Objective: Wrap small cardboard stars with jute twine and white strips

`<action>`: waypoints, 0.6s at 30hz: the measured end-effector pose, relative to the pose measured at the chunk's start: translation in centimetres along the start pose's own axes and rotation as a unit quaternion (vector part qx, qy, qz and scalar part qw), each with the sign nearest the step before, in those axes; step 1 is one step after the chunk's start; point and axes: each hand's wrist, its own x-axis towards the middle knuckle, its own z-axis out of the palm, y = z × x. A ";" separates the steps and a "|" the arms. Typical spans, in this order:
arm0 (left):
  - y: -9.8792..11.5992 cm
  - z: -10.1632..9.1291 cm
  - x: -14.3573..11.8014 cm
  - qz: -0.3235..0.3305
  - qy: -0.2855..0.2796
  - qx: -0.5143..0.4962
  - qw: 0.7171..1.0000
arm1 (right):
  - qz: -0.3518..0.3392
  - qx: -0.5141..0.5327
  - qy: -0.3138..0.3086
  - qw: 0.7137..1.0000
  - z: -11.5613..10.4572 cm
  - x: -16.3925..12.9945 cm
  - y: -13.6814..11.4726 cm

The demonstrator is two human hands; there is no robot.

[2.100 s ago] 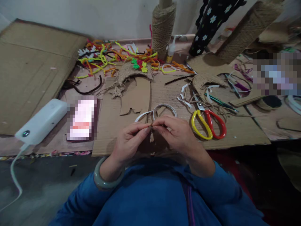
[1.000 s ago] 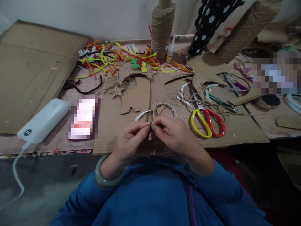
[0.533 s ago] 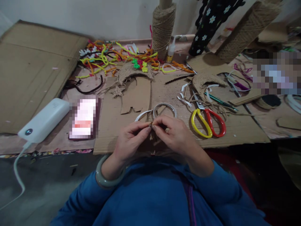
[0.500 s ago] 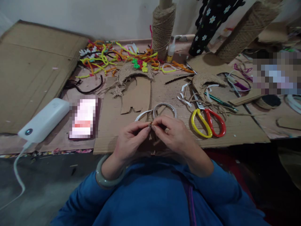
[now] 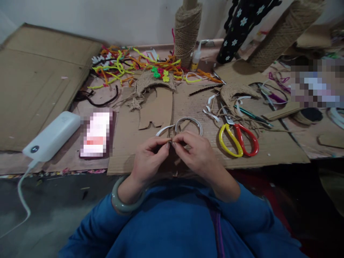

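My left hand [image 5: 148, 154] and my right hand [image 5: 195, 151] meet fingertip to fingertip above the front of a cardboard sheet [image 5: 279, 154]. Both are closed in a pinch on something tiny and brownish, mostly hidden by the fingers and too small to name. Just beyond them lies a roll of white double-sided tape [image 5: 199, 123], its loose end trailing left. Scissors [image 5: 229, 120] with one yellow and one red handle rest to the right of my right hand. Farther back, a twine-covered crescent [image 5: 143, 80] with small coloured flowers sits beside a twine star [image 5: 135, 104] and a cut cardboard piece [image 5: 157, 109].
A power bank [image 5: 52, 134] with a white cable and a phone [image 5: 96, 132] lie left. Behind are fuzzy craft stems [image 5: 120, 66], a glue bottle [image 5: 196, 57] and a twine cone [image 5: 187, 32]. A second twine crescent [image 5: 233, 93] and a green pen [image 5: 252, 115] lie right.
My fingertips stay pinched together, and the right ones have shifted slightly. The whole view has moved a little; nothing on the table has visibly changed place.
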 end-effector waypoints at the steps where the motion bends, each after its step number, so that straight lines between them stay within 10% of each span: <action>1: 0.0 0.0 0.0 0.001 0.001 0.000 1.000 | -0.002 0.002 0.003 1.000 0.0 0.0 0.0; 18: 0.0 0.2 0.0 0.050 0.024 0.046 0.997 | 0.018 0.016 0.014 1.000 0.2 -0.4 0.2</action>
